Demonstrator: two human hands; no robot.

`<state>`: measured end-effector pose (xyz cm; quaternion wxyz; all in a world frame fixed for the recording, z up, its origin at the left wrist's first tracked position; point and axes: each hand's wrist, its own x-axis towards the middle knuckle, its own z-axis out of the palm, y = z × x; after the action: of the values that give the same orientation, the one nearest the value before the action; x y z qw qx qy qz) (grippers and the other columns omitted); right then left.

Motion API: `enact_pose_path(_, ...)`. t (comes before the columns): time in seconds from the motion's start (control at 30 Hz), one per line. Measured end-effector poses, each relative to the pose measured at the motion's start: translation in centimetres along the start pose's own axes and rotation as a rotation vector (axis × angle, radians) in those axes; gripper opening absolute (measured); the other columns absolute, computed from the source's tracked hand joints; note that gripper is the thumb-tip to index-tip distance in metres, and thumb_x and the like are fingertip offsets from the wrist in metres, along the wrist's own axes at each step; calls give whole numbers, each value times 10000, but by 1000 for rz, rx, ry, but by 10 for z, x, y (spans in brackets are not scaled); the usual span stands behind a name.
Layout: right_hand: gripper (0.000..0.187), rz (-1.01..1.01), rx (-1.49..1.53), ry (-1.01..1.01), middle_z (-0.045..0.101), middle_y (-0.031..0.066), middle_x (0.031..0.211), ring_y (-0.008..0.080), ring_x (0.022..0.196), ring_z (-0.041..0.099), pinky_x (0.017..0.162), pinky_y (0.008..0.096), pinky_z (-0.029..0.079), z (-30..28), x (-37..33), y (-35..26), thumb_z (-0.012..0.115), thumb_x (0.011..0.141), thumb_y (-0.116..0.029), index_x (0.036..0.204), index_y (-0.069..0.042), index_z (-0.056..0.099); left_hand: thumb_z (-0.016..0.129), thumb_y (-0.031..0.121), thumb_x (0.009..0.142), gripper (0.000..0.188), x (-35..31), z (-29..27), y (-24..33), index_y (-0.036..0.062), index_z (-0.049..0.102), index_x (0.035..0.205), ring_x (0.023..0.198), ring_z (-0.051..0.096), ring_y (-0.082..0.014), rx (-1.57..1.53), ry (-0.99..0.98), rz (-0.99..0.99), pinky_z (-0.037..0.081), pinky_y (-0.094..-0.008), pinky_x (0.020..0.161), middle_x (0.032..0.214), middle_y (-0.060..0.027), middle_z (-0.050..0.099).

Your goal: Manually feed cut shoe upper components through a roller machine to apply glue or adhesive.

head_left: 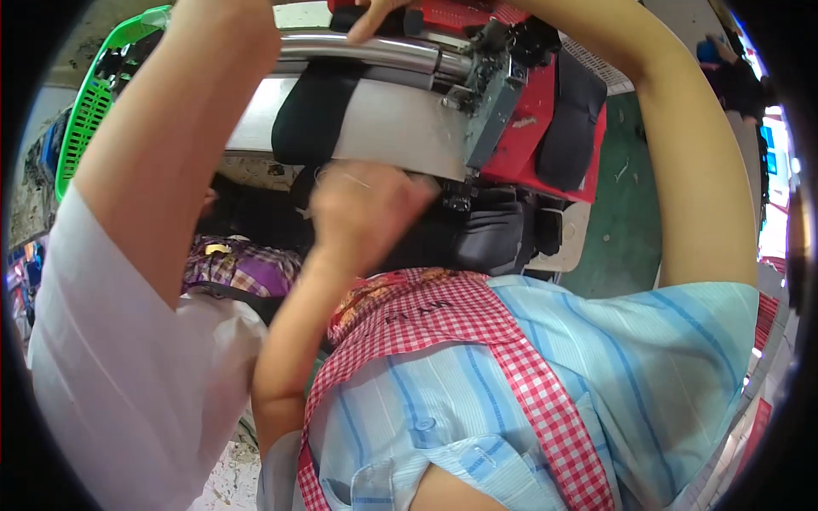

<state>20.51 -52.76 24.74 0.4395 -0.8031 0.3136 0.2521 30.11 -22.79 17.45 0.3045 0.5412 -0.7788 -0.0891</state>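
Observation:
My left hand (pixel 362 209) is raised in front of the machine, its fingers smeared by motion. I cannot make out whether it holds anything. A thin pale line shows at its top edge. At the upper edge, part of my right hand (pixel 377 19) shows, with a finger stretched out onto a shiny metal bar (pixel 375 53); the rest is cut off by the frame. Below the bar, a black cloth piece (pixel 313 119) with a rounded end lies over a pale metal plate (pixel 400 128) of the machine. Dark cloth (pixel 490 230) is heaped below the plate.
A co-worker's bare arm (pixel 183 145) with a white sleeve rises close on my left. A green basket (pixel 85 128) stands beyond it. Right of the machine's grey metal end (pixel 494 128), a black cloth piece (pixel 569 128) lies on a red surface (pixel 524 140).

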Motion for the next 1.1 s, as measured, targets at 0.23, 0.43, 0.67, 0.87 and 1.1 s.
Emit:
enact_pose_path(0.23, 467, -267, -197, 473, 412, -22, 597, 111, 586, 449, 545, 349, 400, -84, 0, 27, 780, 781, -389, 617, -74, 476, 749, 352, 721, 413, -56, 87, 30, 71, 619, 996, 928, 540, -284, -81, -315, 231, 435, -385, 807, 982, -99, 558)
enact_pose_path(0.43, 385, -194, -325, 732, 528, 48, 651, 158, 661, 553, 596, 369, 447, -125, -32, 50, 765, 781, -350, 720, -10, 597, 755, 242, 737, 264, -60, 90, 29, 98, 639, 925, 867, 571, -253, -240, -245, 202, 452, -369, 779, 896, -59, 614)
enact_pose_path(0.67, 263, -649, -357, 821, 659, 189, 902, 345, 810, 626, 714, 410, 494, -132, -44, 75, 598, 778, -90, 1038, -82, 641, 737, 142, 820, 172, -26, -25, -10, -13, 666, 802, 545, 545, -92, -611, -20, -674, 428, -255, 500, 643, -69, 629)
enact_pose_path(0.87, 691, -180, -262, -49, 609, 175, 1216, 288, 1133, 545, 974, 420, 407, 12, 11, 0, 495, 887, -618, 1170, -5, 637, 798, 236, 767, 324, 34, -39, -92, -49, 656, 828, 562, 556, -88, -366, -194, -879, 452, -281, 550, 605, -61, 607)
enact_pose_path(1.1, 624, 190, -82, -87, 627, 130, 1095, 241, 988, 584, 832, 398, 493, -23, 47, 106, 814, 724, -479, 1072, 16, 658, 758, 347, 753, 303, -8, 17, 9, 84, 615, 797, 756, 595, -275, -13, -260, 212, 460, -388, 676, 812, -85, 623)
